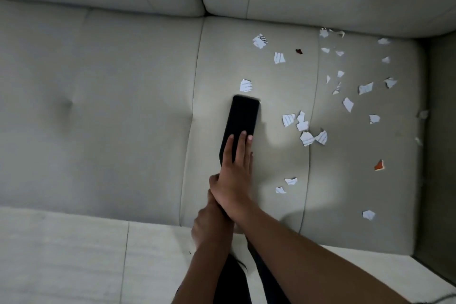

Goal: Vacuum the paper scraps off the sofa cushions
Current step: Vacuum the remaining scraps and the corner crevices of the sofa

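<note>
Nearest the camera, two bare forearms reached out over the pale floor (74,254) to the sofa's seat cushion (98,106); the left hand (209,215) sat low and rearward, its fingers curled round what seemed to be the handle of the black vacuum (243,116), though the right wrist hid most of that grip; the right hand (234,173) lay on top of the vacuum with its fingers (243,145) straight and flat along the casing, pressing rather than clasping, the thumb out of sight.

The vacuum's front edge rested on the cushion, apparently flush; one lined paper scrap (246,85) lay just beyond that edge, untouched; a cluster of scraps (304,131) lay near the vacuum's right side; two small ones (286,185) lay to the right of its rear end; many more were strewn well to its right, an orange scrap (379,165) and a small dark red bit (298,51) among them.

The step in hand looked like a forward pass onto the nearest scrap; to do it well, the flat right hand should hold the mouth against the fabric with light, even pressure; too much would likely drag the cover and push the scrap ahead; slow, straight, overlapping strokes working rightward would probably suit; torn paper this light may flutter off if the vacuum is swung quickly.
</note>
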